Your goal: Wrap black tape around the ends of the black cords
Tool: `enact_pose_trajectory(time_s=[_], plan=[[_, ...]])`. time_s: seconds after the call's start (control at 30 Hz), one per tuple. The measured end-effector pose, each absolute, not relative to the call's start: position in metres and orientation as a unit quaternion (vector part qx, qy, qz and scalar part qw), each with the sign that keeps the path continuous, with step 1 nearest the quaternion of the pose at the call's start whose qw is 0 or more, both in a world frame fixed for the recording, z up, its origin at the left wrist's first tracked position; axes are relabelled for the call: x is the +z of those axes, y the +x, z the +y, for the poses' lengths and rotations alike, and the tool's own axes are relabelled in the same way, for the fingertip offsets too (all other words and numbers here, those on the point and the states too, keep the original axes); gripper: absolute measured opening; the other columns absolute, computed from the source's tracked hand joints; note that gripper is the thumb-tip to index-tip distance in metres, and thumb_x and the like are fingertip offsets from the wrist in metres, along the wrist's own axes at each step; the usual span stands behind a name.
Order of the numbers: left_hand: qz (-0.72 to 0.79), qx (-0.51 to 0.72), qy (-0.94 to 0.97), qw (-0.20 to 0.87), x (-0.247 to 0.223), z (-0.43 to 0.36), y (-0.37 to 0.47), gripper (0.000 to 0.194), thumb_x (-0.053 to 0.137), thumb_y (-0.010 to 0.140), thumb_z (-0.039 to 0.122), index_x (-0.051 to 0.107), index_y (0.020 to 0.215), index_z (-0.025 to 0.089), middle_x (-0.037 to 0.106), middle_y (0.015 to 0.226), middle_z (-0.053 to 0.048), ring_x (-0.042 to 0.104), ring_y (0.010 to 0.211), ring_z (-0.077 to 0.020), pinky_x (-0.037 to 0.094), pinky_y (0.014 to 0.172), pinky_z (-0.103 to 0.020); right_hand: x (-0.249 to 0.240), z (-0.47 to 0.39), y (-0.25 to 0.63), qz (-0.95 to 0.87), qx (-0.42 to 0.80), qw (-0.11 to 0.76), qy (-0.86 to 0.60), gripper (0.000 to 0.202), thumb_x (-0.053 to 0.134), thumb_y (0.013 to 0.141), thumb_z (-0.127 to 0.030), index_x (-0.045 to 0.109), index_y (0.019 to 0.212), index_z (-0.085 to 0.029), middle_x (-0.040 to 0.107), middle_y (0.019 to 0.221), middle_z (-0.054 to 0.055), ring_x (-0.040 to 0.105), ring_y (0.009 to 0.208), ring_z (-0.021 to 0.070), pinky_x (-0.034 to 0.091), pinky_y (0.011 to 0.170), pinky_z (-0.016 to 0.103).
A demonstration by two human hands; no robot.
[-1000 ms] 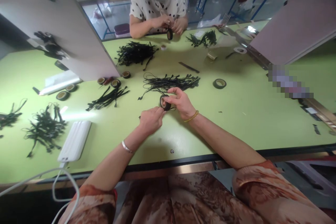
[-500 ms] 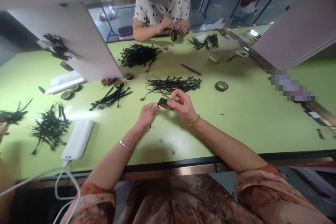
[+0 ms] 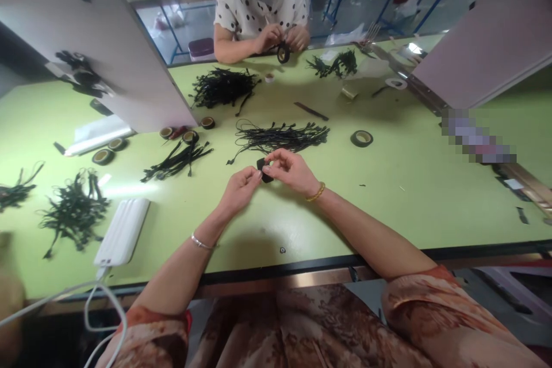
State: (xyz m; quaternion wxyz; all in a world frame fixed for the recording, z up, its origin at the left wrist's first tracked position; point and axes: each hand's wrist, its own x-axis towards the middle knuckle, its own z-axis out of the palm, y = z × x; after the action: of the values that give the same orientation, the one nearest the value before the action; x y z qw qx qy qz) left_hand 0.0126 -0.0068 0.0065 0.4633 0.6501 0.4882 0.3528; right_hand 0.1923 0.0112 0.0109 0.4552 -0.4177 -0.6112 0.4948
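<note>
A small roll of black tape is between my two hands, over the middle of the green table. My right hand is closed on the roll from the right. Its fingers bend over the roll's top. From the left, my left hand pinches at the roll's edge; whatever its fingertips hold is too small to make out. Just beyond my hands lies a loose bundle of thin black cables. Another black tape roll lies flat to the right of the bundle.
More black cable piles lie beyond and left. A white power bank with a white cable sits at the left. Upright panels flank the table. Across it, a person in a dotted top handles a tape roll.
The tape roll has turned more upright and moved slightly left, and my hands have come closer together. The whole view has shifted a little.
</note>
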Motion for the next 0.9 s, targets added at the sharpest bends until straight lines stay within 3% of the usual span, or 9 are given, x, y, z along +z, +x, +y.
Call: enact_pose_trajectory(time_s=[0.13, 0.27, 0.4, 0.57, 0.8, 0.9], plan=[[0.531, 0.273, 0.733, 0.326, 0.01, -0.0128, 0.0144, 0.031, 0.044, 0.092, 0.043, 0.05, 0.072, 0.019, 0.041, 0.057, 0.005, 0.035, 0.055, -0.0106, 0.028, 0.057, -0.025, 0.013, 0.0075, 0.1891, -0.599, 0.481, 0.462, -0.442, 0.035, 0.075, 0.072, -0.049, 0.059, 0.074, -0.018, 0.059, 0.059, -0.002, 0.048, 0.049, 0.0098, 0.038, 0.048, 0.025], [0.561, 0.254, 0.758, 0.216, 0.012, -0.0163, 0.0165, 0.029, 0.04, 0.094, 0.038, 0.053, 0.075, 0.02, 0.05, 0.062, 0.002, 0.042, 0.058, -0.0126, 0.031, 0.061, -0.026, 0.015, 0.0058, 0.1886, -0.589, 0.488, 0.484, -0.426, 0.035, 0.067, 0.079, -0.054, 0.059, 0.077, -0.02, 0.062, 0.059, -0.001, 0.053, 0.049, 0.0121, 0.045, 0.051, 0.027], [0.534, 0.278, 0.769, 0.216, 0.0099, -0.0145, 0.0153, 0.029, 0.039, 0.095, 0.035, 0.056, 0.077, 0.02, 0.057, 0.071, 0.0, 0.048, 0.066, -0.0132, 0.036, 0.065, -0.025, 0.0176, 0.0069, 0.1911, -0.62, 0.437, 0.479, -0.441, 0.032, 0.068, 0.08, -0.051, 0.062, 0.079, -0.019, 0.065, 0.063, 0.0, 0.055, 0.054, 0.0125, 0.043, 0.053, 0.027], [0.508, 0.325, 0.759, 0.244, 0.0052, -0.0119, 0.0147, 0.028, 0.039, 0.096, 0.033, 0.054, 0.078, 0.019, 0.056, 0.072, -0.001, 0.048, 0.067, -0.0127, 0.039, 0.066, -0.025, 0.0171, 0.0072, 0.1919, -0.647, 0.403, 0.459, -0.456, 0.033, 0.066, 0.083, -0.049, 0.06, 0.069, -0.019, 0.063, 0.06, 0.0, 0.048, 0.052, 0.0119, 0.038, 0.054, 0.027], [0.512, 0.294, 0.797, 0.126, 0.0023, -0.014, 0.0172, 0.018, 0.038, 0.095, 0.025, 0.055, 0.092, 0.018, 0.061, 0.087, -0.007, 0.054, 0.082, -0.0185, 0.042, 0.076, -0.031, 0.0124, 0.0045, 0.1857, -0.621, 0.439, 0.486, -0.431, 0.03, 0.061, 0.086, -0.047, 0.059, 0.075, -0.02, 0.064, 0.064, 0.001, 0.055, 0.057, 0.0138, 0.043, 0.059, 0.028], [0.517, 0.276, 0.8, 0.127, 0.0039, -0.0168, 0.0183, 0.018, 0.037, 0.095, 0.026, 0.054, 0.093, 0.019, 0.062, 0.088, -0.007, 0.054, 0.078, -0.0178, 0.042, 0.071, -0.03, 0.0142, 0.0014, 0.1841, -0.62, 0.442, 0.486, -0.428, 0.032, 0.06, 0.087, -0.05, 0.057, 0.074, -0.02, 0.062, 0.06, -0.001, 0.055, 0.054, 0.0132, 0.044, 0.058, 0.028]])
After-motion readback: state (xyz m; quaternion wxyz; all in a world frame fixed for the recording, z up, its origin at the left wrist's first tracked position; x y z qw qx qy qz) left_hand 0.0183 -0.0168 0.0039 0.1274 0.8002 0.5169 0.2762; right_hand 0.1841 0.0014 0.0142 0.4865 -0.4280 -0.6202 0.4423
